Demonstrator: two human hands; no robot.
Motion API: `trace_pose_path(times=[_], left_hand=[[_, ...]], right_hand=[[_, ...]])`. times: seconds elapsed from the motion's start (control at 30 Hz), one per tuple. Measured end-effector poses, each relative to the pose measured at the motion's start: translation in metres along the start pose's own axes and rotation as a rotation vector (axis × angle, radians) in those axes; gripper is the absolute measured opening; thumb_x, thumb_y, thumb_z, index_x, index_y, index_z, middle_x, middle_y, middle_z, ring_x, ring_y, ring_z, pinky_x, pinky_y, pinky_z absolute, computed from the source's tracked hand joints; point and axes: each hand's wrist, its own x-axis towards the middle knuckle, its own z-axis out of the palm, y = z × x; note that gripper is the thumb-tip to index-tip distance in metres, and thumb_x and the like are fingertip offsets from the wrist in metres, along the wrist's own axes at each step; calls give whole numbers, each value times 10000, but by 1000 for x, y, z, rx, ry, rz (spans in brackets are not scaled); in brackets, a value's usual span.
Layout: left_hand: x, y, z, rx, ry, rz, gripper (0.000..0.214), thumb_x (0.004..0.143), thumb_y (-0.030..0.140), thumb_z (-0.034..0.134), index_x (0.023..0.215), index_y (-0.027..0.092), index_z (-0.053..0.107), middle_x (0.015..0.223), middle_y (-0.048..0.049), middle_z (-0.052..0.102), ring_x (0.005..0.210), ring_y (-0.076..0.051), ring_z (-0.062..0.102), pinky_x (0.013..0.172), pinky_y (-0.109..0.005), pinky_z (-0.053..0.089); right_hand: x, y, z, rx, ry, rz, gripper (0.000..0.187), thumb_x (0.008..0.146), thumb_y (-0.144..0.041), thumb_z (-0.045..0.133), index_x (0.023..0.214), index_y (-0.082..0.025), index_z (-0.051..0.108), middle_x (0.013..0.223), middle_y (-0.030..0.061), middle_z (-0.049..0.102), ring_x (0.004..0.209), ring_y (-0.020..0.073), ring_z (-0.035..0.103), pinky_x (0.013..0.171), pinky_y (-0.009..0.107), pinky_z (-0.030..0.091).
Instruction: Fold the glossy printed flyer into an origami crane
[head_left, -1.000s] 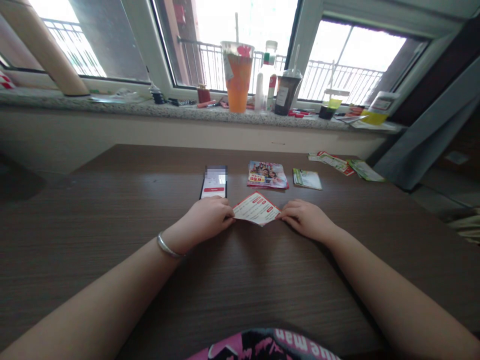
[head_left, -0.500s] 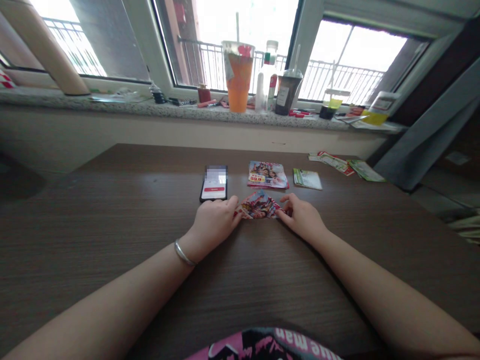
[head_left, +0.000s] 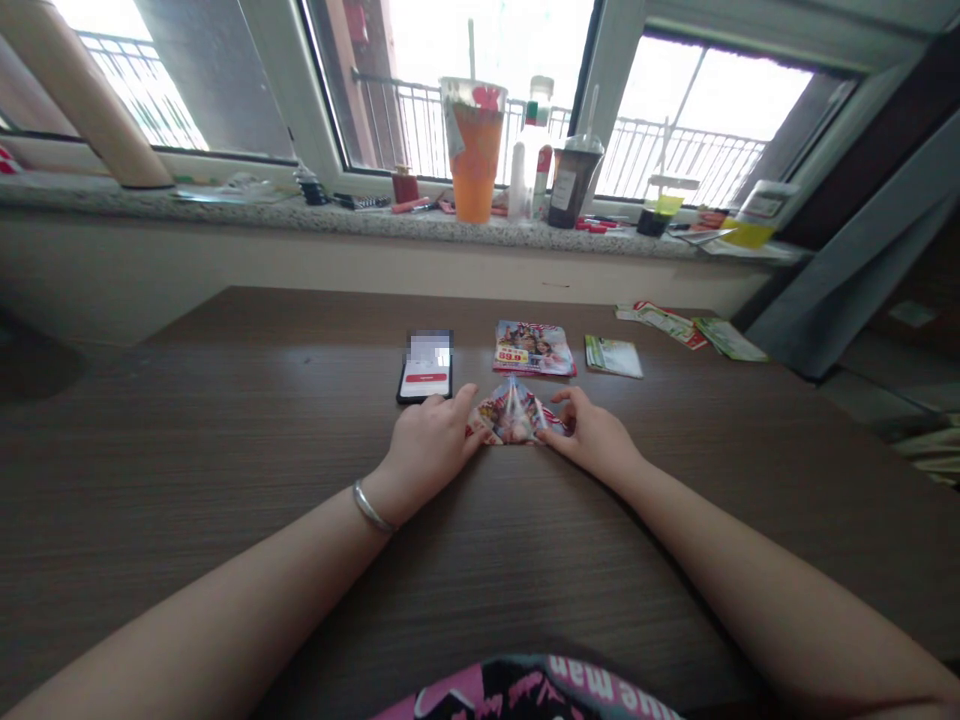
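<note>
A colourful printed flyer [head_left: 513, 415], folded into a small triangle, lies on the dark wooden table [head_left: 225, 420] in front of me. My left hand [head_left: 429, 445], with a silver bangle on the wrist, presses its fingers on the flyer's left corner. My right hand [head_left: 592, 435] pinches the right corner with bent fingers. A phone [head_left: 427, 372] with a lit screen lies just beyond my left hand.
Another colourful flyer [head_left: 533, 348] and a green leaflet [head_left: 613, 356] lie further back, with more leaflets [head_left: 690, 330] at the far right. The stone windowsill [head_left: 225, 212] holds an orange drink cup [head_left: 475, 150], bottles, a dark cup [head_left: 571, 180] and small clutter.
One second ago the flyer showed its white and red side, held flat between both hands. It has since been folded over, its colourful side up, and both hands moved slightly away from me.
</note>
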Motion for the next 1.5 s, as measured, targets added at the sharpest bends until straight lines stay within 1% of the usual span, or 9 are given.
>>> trace_pose_path(times=[0.1, 0.27, 0.53, 0.73, 0.87, 1.03, 1.2, 1.37, 1.5], left_hand=[[0, -1, 2, -2, -4, 29, 514, 888, 468, 547, 1275, 139, 470, 957, -123, 671, 900, -266, 622, 665, -304, 447], [1, -3, 3, -1, -17, 72, 421, 902, 456, 532, 1208, 168, 528, 924, -103, 679, 892, -265, 601, 680, -313, 439], [2, -5, 1, 32, -77, 125, 213, 917, 234, 503, 1100, 187, 601, 886, -88, 668, 882, -256, 584, 675, -312, 435], [3, -6, 0, 69, -98, 148, 200, 909, 160, 468, 1011, 177, 639, 861, -102, 652, 853, -272, 579, 655, -337, 438], [2, -7, 2, 58, -78, 152, 193, 913, 171, 463, 997, 159, 637, 857, -106, 651, 846, -258, 577, 670, -329, 440], [2, -7, 2, -17, -19, 124, 226, 941, 305, 462, 1008, 161, 622, 897, -95, 654, 868, -254, 592, 729, -348, 458], [4, -10, 2, -111, 7, 103, 192, 936, 280, 471, 976, 170, 623, 900, -68, 644, 819, -202, 602, 718, -305, 463], [6, -14, 1, -205, 79, 132, 208, 943, 265, 465, 950, 175, 652, 908, -68, 639, 830, -186, 601, 750, -303, 471], [6, -15, 3, -327, 151, 203, 185, 913, 200, 496, 997, 173, 658, 987, -70, 637, 866, -184, 596, 769, -308, 483]], right_hand=[[1, 0, 0, -12, -30, 4, 466, 745, -445, 689, 1112, -220, 509, 765, 2, 656, 649, 175, 614, 556, 256, 368], [0, 3, -3, -45, -66, -40, 427, 764, -402, 672, 1111, -211, 516, 802, 9, 659, 697, 184, 621, 605, 270, 394], [-1, 7, -8, -161, -105, -115, 332, 809, -253, 594, 1125, -173, 533, 829, 38, 677, 709, 178, 615, 635, 273, 393], [-2, 6, -9, -184, -111, -132, 315, 800, -186, 561, 1115, -170, 556, 828, 43, 677, 716, 181, 611, 656, 274, 391], [-3, 8, -8, -158, -93, -147, 300, 813, -199, 556, 1112, -173, 559, 820, 37, 667, 717, 178, 601, 665, 276, 396], [-2, 11, -8, -1, -89, -117, 279, 856, -286, 552, 1113, -178, 568, 786, 19, 640, 677, 157, 571, 626, 263, 405], [1, 15, -6, 147, -35, -134, 208, 868, -273, 535, 1043, -195, 615, 771, 15, 627, 666, 151, 553, 620, 262, 431], [0, 13, -9, 178, 80, -285, 106, 857, -184, 534, 897, -197, 632, 864, 44, 661, 804, 175, 587, 722, 296, 464], [-1, 11, -13, 185, 87, -416, 79, 869, -187, 560, 883, -207, 635, 889, 50, 671, 882, 192, 598, 804, 333, 476]])
